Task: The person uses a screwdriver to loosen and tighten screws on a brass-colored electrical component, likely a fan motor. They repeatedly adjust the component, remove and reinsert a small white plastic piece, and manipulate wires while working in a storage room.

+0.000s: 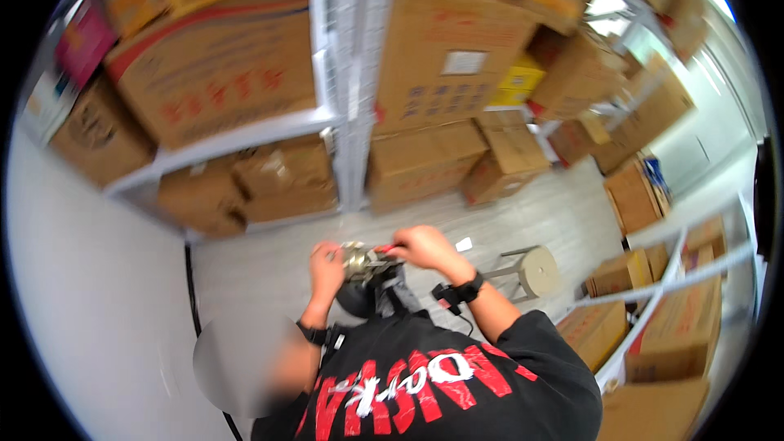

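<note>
Low in front of my body stands a brass-and-silver metal mechanism [356, 261], with dark parts [392, 290] below it; its exact kind is not clear. My left hand [327, 271] is at its left side, the fingers curled in against it. From the right, my right hand [426, 247] reaches over with its fingers closed on a red handle [385, 250]. The far end of that handle meets the metal, and blur hides what sort of tool it belongs to. A black strap [469, 287] with a small box and a cable is on my right wrist.
A round beige stool [539, 272] stands to the right, near a white scrap [464, 244] on the grey floor. Shelves with cardboard boxes [220, 73] rise ahead, beside a metal upright [353, 82]. More boxes [678, 327] line the right; a white wall [90, 278] runs along the left.
</note>
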Available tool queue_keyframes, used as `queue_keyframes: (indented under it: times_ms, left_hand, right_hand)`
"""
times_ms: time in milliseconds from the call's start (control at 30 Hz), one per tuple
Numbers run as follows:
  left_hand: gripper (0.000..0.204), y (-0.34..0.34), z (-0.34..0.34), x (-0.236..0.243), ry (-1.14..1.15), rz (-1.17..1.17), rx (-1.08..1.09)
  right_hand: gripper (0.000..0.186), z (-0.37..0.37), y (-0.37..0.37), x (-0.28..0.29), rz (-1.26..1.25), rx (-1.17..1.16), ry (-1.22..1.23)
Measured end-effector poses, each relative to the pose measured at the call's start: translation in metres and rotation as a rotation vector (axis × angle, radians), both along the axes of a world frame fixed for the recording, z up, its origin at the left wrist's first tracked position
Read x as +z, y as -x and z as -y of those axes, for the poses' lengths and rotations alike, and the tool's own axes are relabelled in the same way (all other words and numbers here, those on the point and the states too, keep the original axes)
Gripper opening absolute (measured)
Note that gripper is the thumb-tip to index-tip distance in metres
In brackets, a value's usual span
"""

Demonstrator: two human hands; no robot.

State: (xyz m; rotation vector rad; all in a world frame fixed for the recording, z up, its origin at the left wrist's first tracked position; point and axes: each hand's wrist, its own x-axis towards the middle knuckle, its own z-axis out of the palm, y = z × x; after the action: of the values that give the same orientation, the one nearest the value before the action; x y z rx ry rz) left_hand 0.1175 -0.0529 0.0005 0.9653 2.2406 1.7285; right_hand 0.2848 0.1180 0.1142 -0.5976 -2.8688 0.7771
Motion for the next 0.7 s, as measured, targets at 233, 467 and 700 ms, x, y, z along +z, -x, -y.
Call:
queue_keyframes:
  times_ms: [233,467,700]
  left_hand:
    - [0.004,0.002,-0.003,0.004,0.030,0.064,-0.050]
    - [0.007,0.010,-0.002,0.010,0.064,0.171,-0.082]
    - [0.006,0.015,-0.006,0.004,0.046,0.194,-0.094]
  right_hand:
    - [0.036,0.002,-0.012,-0.009,-0.026,0.064,0.113]
    - [0.027,0.010,-0.011,-0.003,0.056,-0.013,0.053]
    - [0.030,0.008,-0.011,-0.020,-0.076,0.002,0.114]
